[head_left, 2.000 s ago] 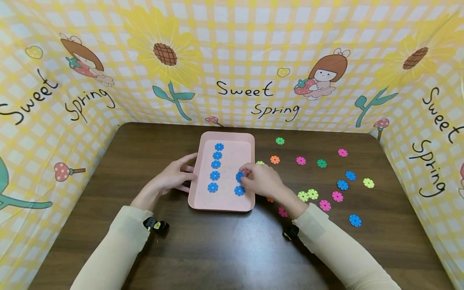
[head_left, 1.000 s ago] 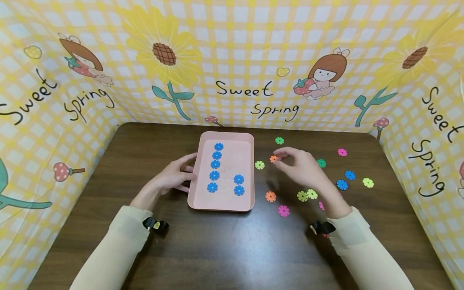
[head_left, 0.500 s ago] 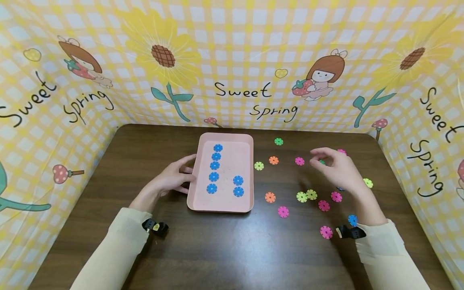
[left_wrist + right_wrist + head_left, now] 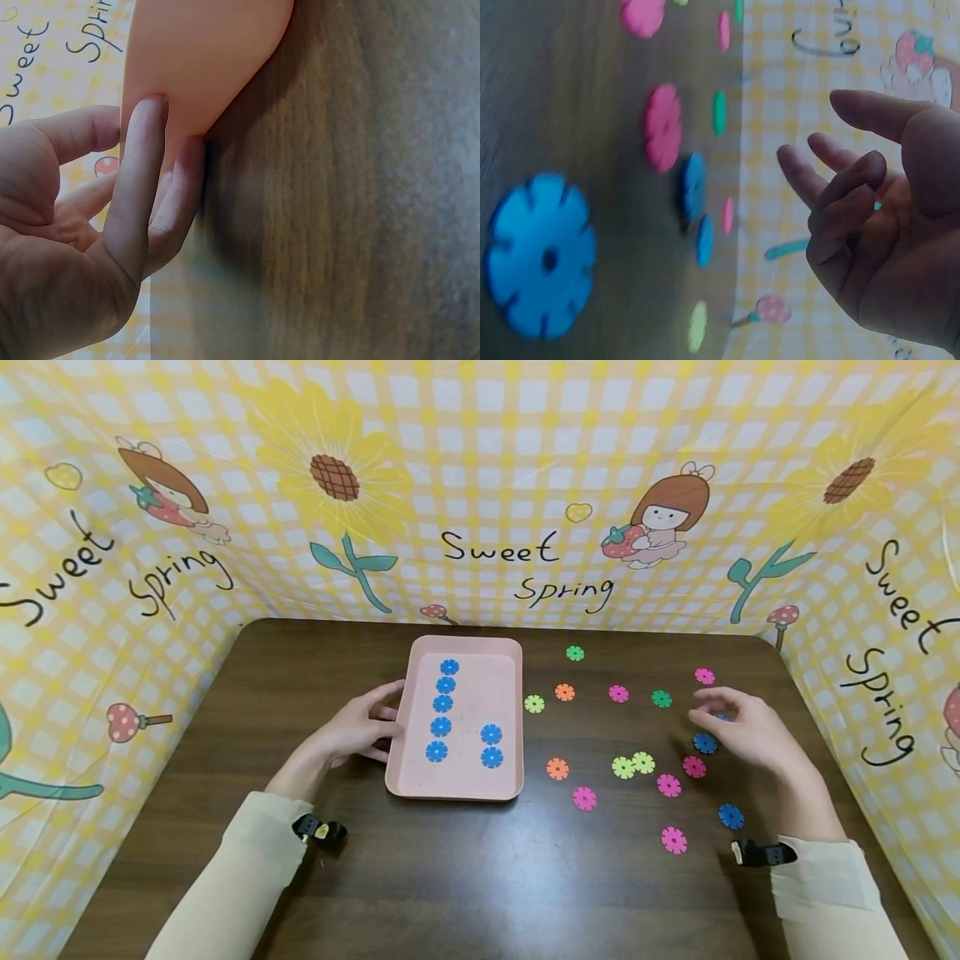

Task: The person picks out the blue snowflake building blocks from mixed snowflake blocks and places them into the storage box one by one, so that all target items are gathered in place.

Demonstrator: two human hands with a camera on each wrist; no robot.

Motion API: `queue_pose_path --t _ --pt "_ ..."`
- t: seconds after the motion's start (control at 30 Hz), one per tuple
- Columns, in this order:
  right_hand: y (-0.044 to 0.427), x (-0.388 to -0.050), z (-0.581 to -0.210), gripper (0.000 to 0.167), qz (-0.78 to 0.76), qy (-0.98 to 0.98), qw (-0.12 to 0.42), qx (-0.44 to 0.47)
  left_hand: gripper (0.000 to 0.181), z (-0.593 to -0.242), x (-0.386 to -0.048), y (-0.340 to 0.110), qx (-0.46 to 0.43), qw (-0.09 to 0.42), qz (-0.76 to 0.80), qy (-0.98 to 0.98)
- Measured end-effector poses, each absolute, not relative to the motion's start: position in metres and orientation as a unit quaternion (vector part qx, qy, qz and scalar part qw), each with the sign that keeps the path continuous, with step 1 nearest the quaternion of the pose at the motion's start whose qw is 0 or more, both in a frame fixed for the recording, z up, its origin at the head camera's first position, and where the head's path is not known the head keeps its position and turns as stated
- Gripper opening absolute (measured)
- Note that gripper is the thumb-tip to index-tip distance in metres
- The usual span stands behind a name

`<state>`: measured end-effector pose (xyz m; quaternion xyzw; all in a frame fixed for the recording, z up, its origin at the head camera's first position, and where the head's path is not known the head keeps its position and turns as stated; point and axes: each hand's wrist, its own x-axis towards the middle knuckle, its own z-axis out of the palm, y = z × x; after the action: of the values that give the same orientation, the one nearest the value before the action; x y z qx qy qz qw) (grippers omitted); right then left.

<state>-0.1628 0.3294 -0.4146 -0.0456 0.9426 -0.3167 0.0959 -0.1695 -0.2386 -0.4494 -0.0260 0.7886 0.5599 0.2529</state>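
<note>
A pink tray (image 4: pixel 467 781) lies on the table; inside it blue snowflake discs (image 4: pixel 441 727) form a column of several on the left, with two more (image 4: pixel 491 757) on the right. My left hand (image 4: pixel 356 727) rests against the tray's left wall. In the left wrist view, its fingertips (image 4: pixel 154 112) touch the outer side of the wall. Over the right part of the table hovers my right hand (image 4: pixel 757 735), thumb and index apart with nothing between them. Closest to it are a blue disc (image 4: pixel 705 743) and another one partly hidden by the fingers.
Loose discs are scattered right of the tray: pink (image 4: pixel 668 786), yellow-green (image 4: pixel 623 767), orange (image 4: pixel 557 768), green (image 4: pixel 662 699) and a separate blue disc (image 4: pixel 731 817). A yellow checked cloth (image 4: pixel 495 460) walls the table at the back and sides.
My right hand has left the blue disc in the tray's right column and travelled right, across the loose discs, to the far-right blue ones. The left hand stays at the tray.
</note>
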Motion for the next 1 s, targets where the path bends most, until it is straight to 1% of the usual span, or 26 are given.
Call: queue_pose_path --t 0.13,0.33,0.63,1.0 --pt "0.343 -0.161 -0.422 0.061 -0.310 0.942 0.125 -0.034 0.082 -0.448 -0.169 -0.239 -0.025 0.253 0.559 0.789" --pt "0.355 -0.160 -0.432 0.064 -0.285 0.946 0.152 -0.037 0.082 -0.448 -0.170 -0.240 -0.023 0.253 0.557 0.791" --pt "0.361 -0.164 -0.446 0.060 -0.273 0.948 0.153 -0.058 0.083 -0.447 -0.169 -0.240 -0.021 0.255 0.559 0.788" --pt "0.358 -0.167 -0.448 0.048 -0.268 0.949 0.159 -0.052 0.084 -0.448 -0.170 -0.240 -0.026 0.255 0.562 0.787"
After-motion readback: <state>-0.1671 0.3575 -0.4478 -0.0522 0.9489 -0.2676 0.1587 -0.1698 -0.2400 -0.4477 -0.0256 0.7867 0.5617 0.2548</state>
